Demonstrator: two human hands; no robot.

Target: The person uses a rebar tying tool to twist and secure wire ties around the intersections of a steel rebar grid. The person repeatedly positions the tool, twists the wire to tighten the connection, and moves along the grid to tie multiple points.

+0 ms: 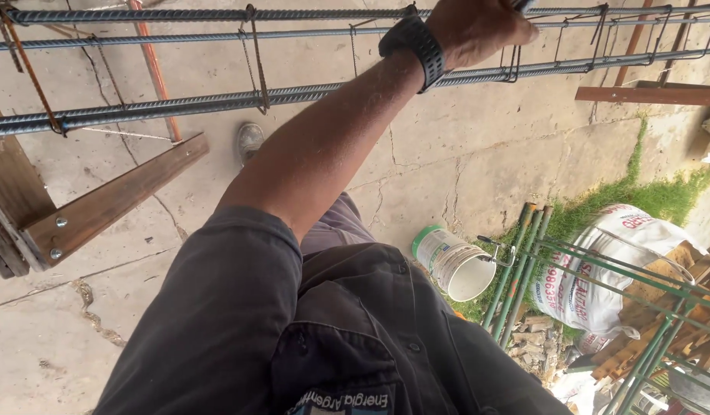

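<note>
My left arm reaches up from my dark sleeve to a long cage of ribbed steel bars point(217, 100) that runs across the top of the view. My left hand point(478, 27), with a black watch point(413, 42) on its wrist, rests at the upper bars point(178, 14), between rusty wire stirrups point(257, 61). Its fingers are cut off by the frame edge, and a small dark object pokes out beside them. My right hand is out of sight.
A wooden trestle point(101, 207) carries the bars at the left. Below lie cracked concrete point(462, 154) and my shoe point(250, 140). At the right are a tipped white bucket point(455, 265), a green metal frame point(601, 269), a white sack point(593, 269), rubble and grass.
</note>
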